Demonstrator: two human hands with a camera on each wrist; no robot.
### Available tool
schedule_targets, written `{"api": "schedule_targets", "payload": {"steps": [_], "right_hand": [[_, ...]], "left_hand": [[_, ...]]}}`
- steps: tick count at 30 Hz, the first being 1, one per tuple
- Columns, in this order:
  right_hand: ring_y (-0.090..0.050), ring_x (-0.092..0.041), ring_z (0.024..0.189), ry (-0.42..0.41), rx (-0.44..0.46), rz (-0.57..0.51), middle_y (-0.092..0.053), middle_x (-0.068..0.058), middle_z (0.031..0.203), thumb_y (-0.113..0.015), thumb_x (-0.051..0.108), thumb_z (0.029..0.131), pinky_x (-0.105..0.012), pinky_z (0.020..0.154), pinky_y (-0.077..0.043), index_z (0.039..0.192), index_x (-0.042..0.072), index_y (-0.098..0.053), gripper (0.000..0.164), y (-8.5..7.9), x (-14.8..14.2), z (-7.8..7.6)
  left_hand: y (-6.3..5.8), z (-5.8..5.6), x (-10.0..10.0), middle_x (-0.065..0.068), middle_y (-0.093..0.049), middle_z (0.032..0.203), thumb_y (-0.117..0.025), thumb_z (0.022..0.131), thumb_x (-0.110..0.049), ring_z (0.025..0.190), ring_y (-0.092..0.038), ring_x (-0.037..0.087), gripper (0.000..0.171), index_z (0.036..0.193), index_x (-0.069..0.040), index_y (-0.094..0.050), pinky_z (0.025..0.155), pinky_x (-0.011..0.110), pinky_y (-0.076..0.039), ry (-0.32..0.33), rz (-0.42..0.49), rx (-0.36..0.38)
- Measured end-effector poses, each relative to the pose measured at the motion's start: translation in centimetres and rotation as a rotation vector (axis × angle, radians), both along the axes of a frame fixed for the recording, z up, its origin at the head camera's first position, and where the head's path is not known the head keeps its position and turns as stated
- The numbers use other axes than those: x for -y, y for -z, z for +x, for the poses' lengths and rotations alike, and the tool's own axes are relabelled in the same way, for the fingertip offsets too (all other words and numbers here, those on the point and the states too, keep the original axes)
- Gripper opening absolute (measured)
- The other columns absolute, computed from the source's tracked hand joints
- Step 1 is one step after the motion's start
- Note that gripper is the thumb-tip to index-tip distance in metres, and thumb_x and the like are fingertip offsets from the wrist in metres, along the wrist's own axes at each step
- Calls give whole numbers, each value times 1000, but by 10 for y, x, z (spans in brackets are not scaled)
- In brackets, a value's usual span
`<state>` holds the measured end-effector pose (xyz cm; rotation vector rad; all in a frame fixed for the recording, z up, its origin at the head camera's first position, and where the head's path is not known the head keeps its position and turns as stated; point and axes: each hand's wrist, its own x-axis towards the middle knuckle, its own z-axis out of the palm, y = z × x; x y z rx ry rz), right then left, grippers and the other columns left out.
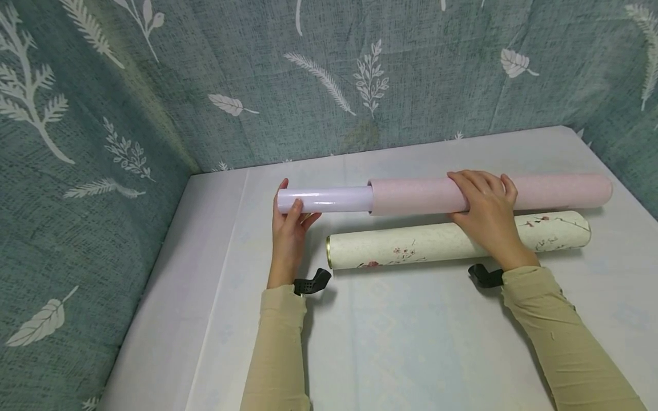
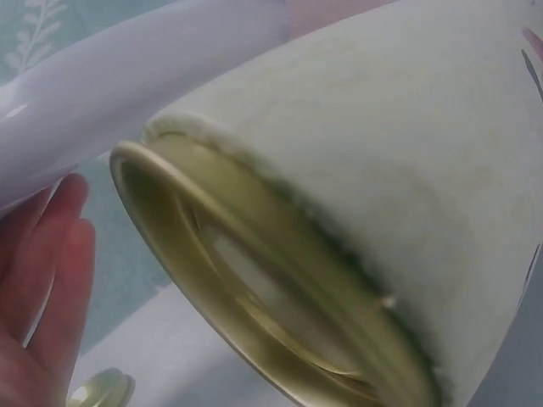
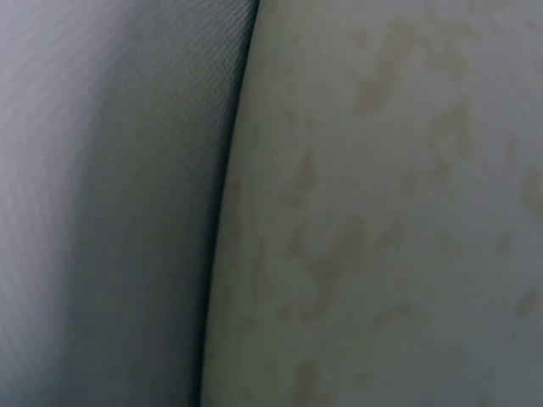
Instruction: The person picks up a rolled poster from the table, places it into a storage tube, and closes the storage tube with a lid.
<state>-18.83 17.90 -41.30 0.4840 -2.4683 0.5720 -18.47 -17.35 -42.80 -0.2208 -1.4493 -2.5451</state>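
Observation:
A glossy pale lilac roll (image 1: 334,200) sticks out of the left end of a long pink tube (image 1: 411,197). My left hand (image 1: 289,235) holds the roll near its free end, thumb on the near side and fingers behind and beneath. Across the middle of the pink tube, my right hand (image 1: 485,214) grips from above. Just in front lies a cream tube (image 1: 380,251) with a red blossom print and a gold rim (image 2: 204,246) at its left end. My right wrist passes over it. The right wrist view shows only the cream tube's surface (image 3: 373,212) and white cloth.
A white cloth covers the table (image 1: 401,337). Green curtains (image 1: 288,103) with white leaf prints hang behind and at both sides. Black wrist cameras (image 1: 313,282) sit on both wrists. In the left wrist view, a small gold object (image 2: 103,390) lies low at the left, partly cut off.

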Motion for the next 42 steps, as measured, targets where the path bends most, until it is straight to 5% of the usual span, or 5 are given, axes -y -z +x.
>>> {"api": "schedule_targets", "payload": {"steps": [10,24,35,42], "right_hand": [[-37,-31,114,0,14,4,-49,-8,123,-82,11,59,-50,100,-6,125,15,-51,73,0,0,0],[-37,-31,114,-3,6,1,-49,-7,122,-82,11,58,-50,101,-5,124,15,-51,73,1,-1,-1],[-36,-31,114,2,26,3,-48,-7,123,-81,11,59,-49,101,-5,125,16,-50,73,0,0,0],[-36,-31,114,0,25,2,-49,-8,123,-82,11,58,-50,101,-5,125,15,-50,74,0,0,0]], "left_hand": [[1,0,-1,10,-51,105,-46,93,-29,90,-58,24,42,132,-17,-37,84,43,-45,23,-26,1],[2,0,0,10,-53,107,-40,93,-40,95,-58,24,49,133,-14,-35,84,43,-45,47,-5,0],[4,1,0,14,-50,116,-42,93,-37,101,-54,26,45,130,-12,-41,84,40,-46,41,-149,25],[4,1,-1,14,-49,117,-43,93,-36,103,-54,27,47,131,-9,-39,84,40,-45,53,-166,31]]}}
